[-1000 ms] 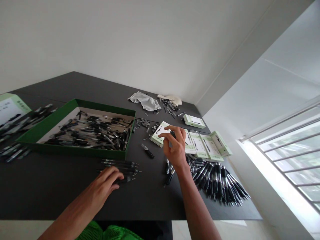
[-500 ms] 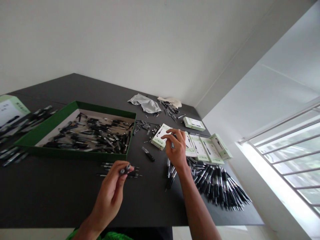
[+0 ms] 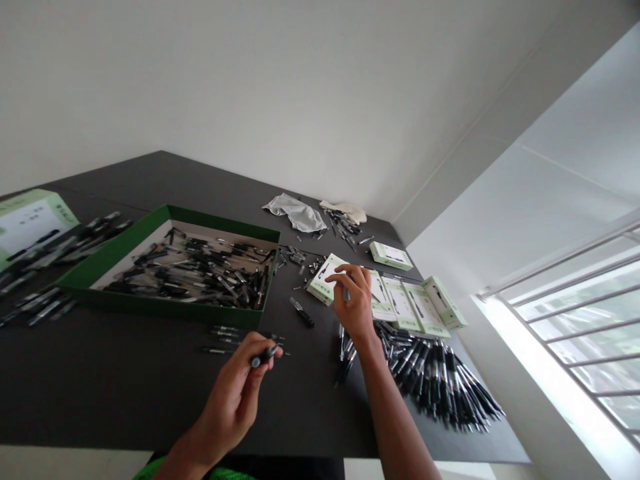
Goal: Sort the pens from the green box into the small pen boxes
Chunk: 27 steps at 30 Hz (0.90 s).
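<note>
In my left hand [image 3: 233, 390], thumb and fingers close on a dark pen [image 3: 264, 357], its round end turned toward me. Several pens and refills [image 3: 225, 333] lie on the table just behind that hand, partly covered by it. My right hand [image 3: 354, 303] hovers by the green-and-white pen boxes [image 3: 397, 303], fingers curled; a greyish bit shows between them, too hidden to name. A single pen [image 3: 302, 312] with a clear cap lies between the two hands. Beneath my right forearm a thick fan of black pens [image 3: 445, 383] spreads to the right.
A green tray [image 3: 165, 310] full of loose pens stands at left, with more pens and a box [image 3: 35, 223] beyond it. Loose caps [image 3: 293, 255], a grey cloth [image 3: 297, 212], a cream cloth [image 3: 350, 212] and another box [image 3: 391, 255] lie farther back. A barred window is at right.
My left hand has shifted slightly right and down with the pen, whose end is now turned more sideways. My right hand stays almost in place; the whole view has shifted a little.
</note>
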Each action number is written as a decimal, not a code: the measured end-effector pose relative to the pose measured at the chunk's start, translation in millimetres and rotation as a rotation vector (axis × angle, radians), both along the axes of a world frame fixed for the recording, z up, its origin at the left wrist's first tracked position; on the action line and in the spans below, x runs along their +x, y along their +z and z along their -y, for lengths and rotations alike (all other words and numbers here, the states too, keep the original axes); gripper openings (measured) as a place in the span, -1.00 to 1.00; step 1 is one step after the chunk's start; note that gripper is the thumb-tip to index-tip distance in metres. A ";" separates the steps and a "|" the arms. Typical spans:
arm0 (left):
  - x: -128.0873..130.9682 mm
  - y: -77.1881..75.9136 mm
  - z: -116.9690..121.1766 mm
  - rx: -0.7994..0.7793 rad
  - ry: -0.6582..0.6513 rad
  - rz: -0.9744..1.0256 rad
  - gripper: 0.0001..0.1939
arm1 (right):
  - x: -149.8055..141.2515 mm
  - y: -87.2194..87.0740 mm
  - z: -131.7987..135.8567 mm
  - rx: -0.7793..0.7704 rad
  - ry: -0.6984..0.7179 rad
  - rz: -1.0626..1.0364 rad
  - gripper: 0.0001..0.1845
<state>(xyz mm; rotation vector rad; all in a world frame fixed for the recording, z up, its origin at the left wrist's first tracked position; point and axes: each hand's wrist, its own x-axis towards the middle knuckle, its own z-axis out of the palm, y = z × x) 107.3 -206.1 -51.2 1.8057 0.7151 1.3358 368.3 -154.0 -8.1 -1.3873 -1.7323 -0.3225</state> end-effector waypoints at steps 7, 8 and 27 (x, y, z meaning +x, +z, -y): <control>0.4 3.9 -0.5 -0.009 0.035 0.025 -0.78 | -5.1 13.3 -24.4 -0.342 -0.119 0.209 -0.73; 0.2 3.9 -0.5 -0.004 0.027 0.034 -0.78 | -6.5 16.1 -30.1 -0.414 -0.145 0.254 -0.72; -1.8 3.3 0.3 -0.050 -0.037 0.107 -0.80 | -56.7 14.4 -108.8 -0.898 -0.402 0.301 -0.74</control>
